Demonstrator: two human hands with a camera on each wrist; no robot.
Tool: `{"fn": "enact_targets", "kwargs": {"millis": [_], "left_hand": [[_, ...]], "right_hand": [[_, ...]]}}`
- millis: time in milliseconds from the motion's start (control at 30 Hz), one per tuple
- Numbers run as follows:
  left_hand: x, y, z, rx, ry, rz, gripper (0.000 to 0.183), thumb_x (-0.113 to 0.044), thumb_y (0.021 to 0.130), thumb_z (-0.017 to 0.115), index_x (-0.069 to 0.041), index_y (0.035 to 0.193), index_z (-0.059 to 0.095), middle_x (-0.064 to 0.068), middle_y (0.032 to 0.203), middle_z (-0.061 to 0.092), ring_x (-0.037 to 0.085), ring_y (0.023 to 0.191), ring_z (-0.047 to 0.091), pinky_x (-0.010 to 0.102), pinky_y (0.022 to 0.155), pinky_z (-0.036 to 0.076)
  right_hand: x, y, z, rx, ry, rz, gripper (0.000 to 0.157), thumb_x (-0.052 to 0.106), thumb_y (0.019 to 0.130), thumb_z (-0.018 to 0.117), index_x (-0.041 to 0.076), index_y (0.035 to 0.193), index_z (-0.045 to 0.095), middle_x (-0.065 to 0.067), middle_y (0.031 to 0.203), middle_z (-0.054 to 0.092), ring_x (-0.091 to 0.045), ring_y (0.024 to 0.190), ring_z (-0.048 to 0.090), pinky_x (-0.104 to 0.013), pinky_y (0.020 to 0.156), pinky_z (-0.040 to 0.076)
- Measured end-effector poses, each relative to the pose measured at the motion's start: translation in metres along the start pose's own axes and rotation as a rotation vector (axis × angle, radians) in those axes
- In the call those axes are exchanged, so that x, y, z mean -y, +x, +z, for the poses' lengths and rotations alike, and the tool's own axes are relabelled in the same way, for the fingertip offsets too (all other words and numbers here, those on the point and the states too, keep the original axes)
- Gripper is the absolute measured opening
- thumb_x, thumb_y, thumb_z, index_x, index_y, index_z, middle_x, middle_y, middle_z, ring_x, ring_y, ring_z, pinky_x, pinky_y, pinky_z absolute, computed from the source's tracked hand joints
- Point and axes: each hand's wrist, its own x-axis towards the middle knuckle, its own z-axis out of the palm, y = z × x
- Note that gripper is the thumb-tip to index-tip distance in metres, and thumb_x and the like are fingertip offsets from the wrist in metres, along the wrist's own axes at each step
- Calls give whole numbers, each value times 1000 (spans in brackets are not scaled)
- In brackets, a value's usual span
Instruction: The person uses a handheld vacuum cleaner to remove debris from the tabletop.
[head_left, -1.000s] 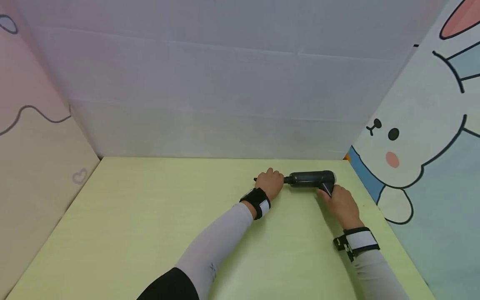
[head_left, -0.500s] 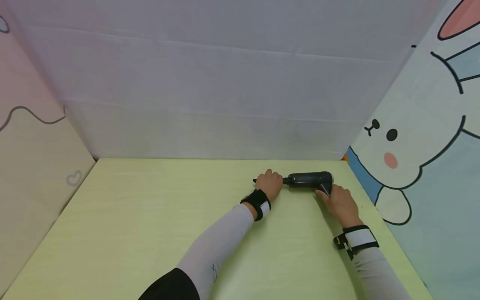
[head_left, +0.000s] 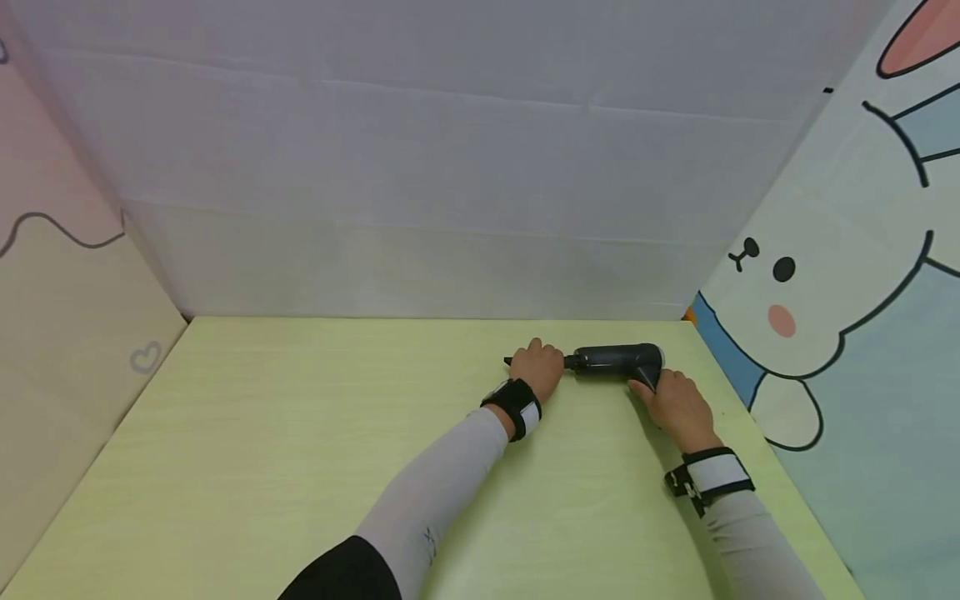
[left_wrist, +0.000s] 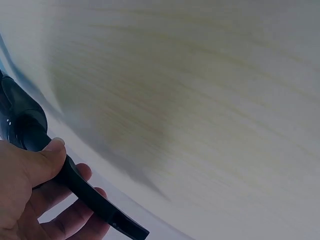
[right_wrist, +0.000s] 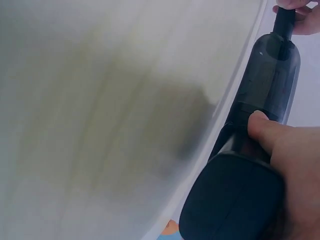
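A black handheld vacuum cleaner (head_left: 613, 360) lies level across the far right part of the table, held above it, with its narrow nozzle pointing left. In the head view my left hand (head_left: 537, 370) grips the nozzle. The left wrist view shows the thumb and fingers around this flat, dark nozzle (left_wrist: 92, 197), whose tip sticks out past them. My right hand (head_left: 681, 410) holds the angled handle, which it mostly hides in the head view. From the right wrist, the see-through dust cup (right_wrist: 270, 75) and the broad handle end (right_wrist: 232, 195) are visible, with my right thumb along the handle.
The pale yellow table (head_left: 300, 450) meets a white back wall (head_left: 450, 208) just beyond the vacuum cleaner. A side wall with a cartoon rabbit (head_left: 817, 275) rises close on the right. A pink and cream wall (head_left: 67, 358) borders the left.
The vacuum cleaner and both hands have shifted very slightly left in the head view, which has itself moved a little. Both grips stay the same.
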Motion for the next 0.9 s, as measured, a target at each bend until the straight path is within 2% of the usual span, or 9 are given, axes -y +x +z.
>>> {"fn": "enact_targets", "kwargs": {"millis": [267,433,667,900], "left_hand": [[-2,-3,2,17,-11,6,20,-23,105,56,-23,109,75,-6,98,70,13,94,60,27,70,58],[-2,-3,-3,28,-6,5,21,-23,106,55,-23,112,75,-6,101,70,13,95,60,28,72,58],[-4,-2,-3,17,3,1,21,-23,106,55,-22,110,75,-6,99,70,13,93,59,27,70,58],[-6,-4,-1,36,-7,4,21,-23,106,54,-22,112,74,-5,100,68,14,96,59,28,73,58]], "right_hand": [[-1,-1,0,24,-2,-29,69,47,103,56,-22,108,54,-35,94,58,-41,75,61,-47,58,50],[-1,-1,-1,35,-3,-22,70,48,102,56,-22,111,53,-36,98,58,-43,80,62,-50,63,51],[-2,-1,-3,66,-13,-26,73,47,102,55,-24,115,50,-40,105,55,-49,87,61,-56,70,53],[-5,-3,-2,58,1,-36,69,48,101,58,-21,105,53,-36,96,56,-41,76,61,-49,61,51]]}}
